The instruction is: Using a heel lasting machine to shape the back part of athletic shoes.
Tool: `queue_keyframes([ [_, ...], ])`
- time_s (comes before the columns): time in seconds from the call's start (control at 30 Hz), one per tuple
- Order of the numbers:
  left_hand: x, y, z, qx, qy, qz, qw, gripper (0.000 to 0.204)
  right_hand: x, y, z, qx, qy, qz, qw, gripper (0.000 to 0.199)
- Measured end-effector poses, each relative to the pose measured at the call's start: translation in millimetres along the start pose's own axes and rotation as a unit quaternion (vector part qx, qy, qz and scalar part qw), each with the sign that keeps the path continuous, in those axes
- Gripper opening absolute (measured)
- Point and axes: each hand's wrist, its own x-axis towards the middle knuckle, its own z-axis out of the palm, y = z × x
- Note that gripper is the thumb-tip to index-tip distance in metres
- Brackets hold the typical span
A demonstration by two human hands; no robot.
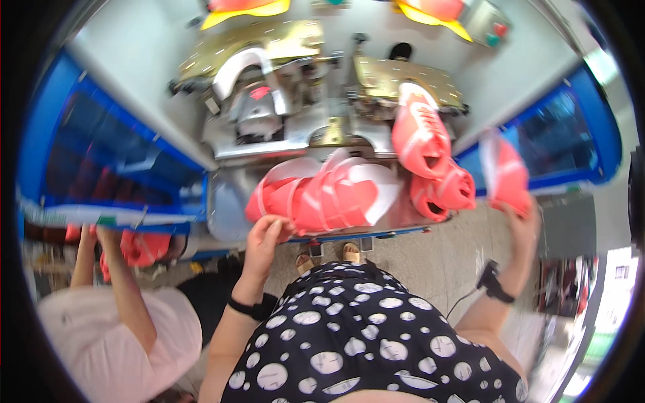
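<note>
My right hand (pixel 517 225), raised at the right, grips the lower end of a coral and white shoe upper (pixel 505 174), which is smeared by motion. At the near edge of the machine's metal shelf, my left hand (pixel 267 236) has its thumb and fingers brought together. It is beside a row of overlapping flat coral shoe uppers with white linings (pixel 322 198); whether anything is between its fingertips I cannot tell. Between my hands, several formed coral uppers are heaped at the shelf's right end, a laced one (pixel 420 131) on top, leaning on the machine.
Ahead are two machine stations with brass-coloured plates (pixel 289 41), (pixel 410 75); a white curved piece (pixel 245 64) sits at the left one. Blue-framed windowed panels (pixel 121 141) flank both sides. A co-worker in a pale top (pixel 124 336) handles coral pieces at the left.
</note>
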Motion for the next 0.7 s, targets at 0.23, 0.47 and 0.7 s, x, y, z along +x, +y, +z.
queue_keyframes([
  [0.23, -3.7, -28.3, -33.4, -0.047, 0.184, 0.016, 0.982, 0.018, -71.3, -165.9, 66.0, 0.505, -0.07, -0.25, 0.823, 0.056],
  [0.47, -32.9, -30.5, -79.0, -0.152, 0.291, -0.003, 0.945, 0.041, -113.6, -256.3, 319.1, 0.029, -0.376, -0.462, 0.803, 0.032],
  [0.7, 0.0, -53.7, -126.0, -0.217, 0.24, -0.033, 0.946, 0.044, -174.8, -246.0, 447.3, -0.061, -0.446, -0.476, 0.755, 0.031],
])
